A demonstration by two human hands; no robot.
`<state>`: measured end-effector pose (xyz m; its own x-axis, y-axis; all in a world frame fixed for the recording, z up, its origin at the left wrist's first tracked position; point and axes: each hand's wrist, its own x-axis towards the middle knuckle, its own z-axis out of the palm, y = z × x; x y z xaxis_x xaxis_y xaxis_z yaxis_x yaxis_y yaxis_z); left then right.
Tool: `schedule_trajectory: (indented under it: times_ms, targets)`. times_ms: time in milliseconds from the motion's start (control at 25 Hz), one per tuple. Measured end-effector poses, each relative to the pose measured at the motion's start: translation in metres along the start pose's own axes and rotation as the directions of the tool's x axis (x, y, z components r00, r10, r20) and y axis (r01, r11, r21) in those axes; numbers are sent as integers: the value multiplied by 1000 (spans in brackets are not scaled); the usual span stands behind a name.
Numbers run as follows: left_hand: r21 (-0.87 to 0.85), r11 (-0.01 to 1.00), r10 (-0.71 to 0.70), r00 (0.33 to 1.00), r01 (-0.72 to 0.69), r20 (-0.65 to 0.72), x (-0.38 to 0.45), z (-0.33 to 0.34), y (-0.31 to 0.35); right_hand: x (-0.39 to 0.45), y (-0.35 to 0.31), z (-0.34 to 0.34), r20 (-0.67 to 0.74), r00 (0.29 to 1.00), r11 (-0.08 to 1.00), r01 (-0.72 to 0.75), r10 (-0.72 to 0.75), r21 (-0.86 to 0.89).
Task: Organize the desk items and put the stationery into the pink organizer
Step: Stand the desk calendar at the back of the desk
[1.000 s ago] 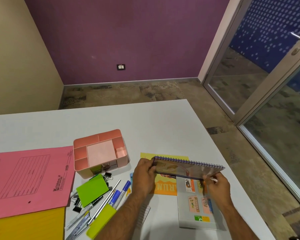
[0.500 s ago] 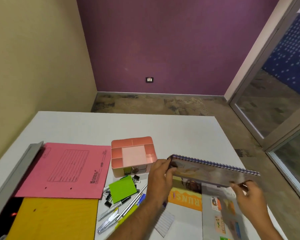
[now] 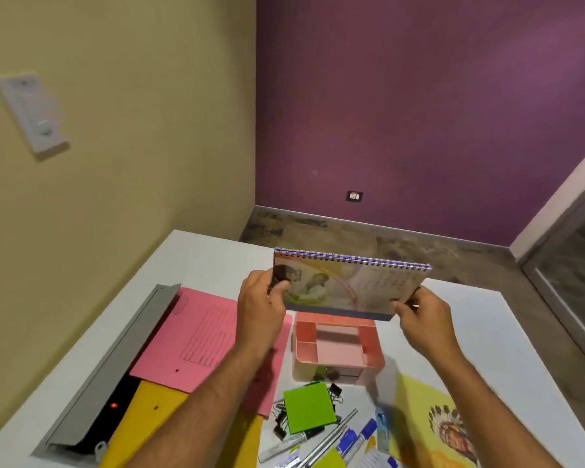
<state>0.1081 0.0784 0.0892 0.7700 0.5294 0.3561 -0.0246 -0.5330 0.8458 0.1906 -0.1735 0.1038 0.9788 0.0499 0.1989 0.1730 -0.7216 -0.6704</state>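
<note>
I hold a spiral-bound desk calendar (image 3: 348, 287) in the air above the desk, its printed face towards me. My left hand (image 3: 259, 307) grips its left edge and my right hand (image 3: 421, 319) grips its lower right corner. Directly below it stands the pink organizer (image 3: 338, 352) with several compartments. In front of the organizer lie a green sticky-note pad (image 3: 308, 412), black binder clips (image 3: 279, 425), pens and markers (image 3: 345, 437).
A pink file folder (image 3: 203, 336) and a yellow folder (image 3: 149, 423) lie on the left of the white desk (image 3: 487, 332), beside a grey open cable flap (image 3: 115, 363). A yellow printed sheet (image 3: 433, 423) lies at the right front. The desk ends at the far edge.
Both hands lifted the calendar up and leftwards, from over the yellow sheet to above the organizer. The head turned left, so the beige wall now fills the left.
</note>
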Motion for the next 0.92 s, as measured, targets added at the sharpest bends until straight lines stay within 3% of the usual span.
schedule_trajectory:
  times_ms: [160,440,920]
  targets:
    - [77,995,-61,991,71,-120,56,-59,-45,38,-75,75,65,996,994,59,-65,88]
    - [138,965,-181,948,223,-263,150,-119,-140,97,-166,215,210,975,980,36,-78,195]
    - [263,909,-221,909,323,-352,243,-126,-297,193,-194,408,355,924,983,91,-142,157]
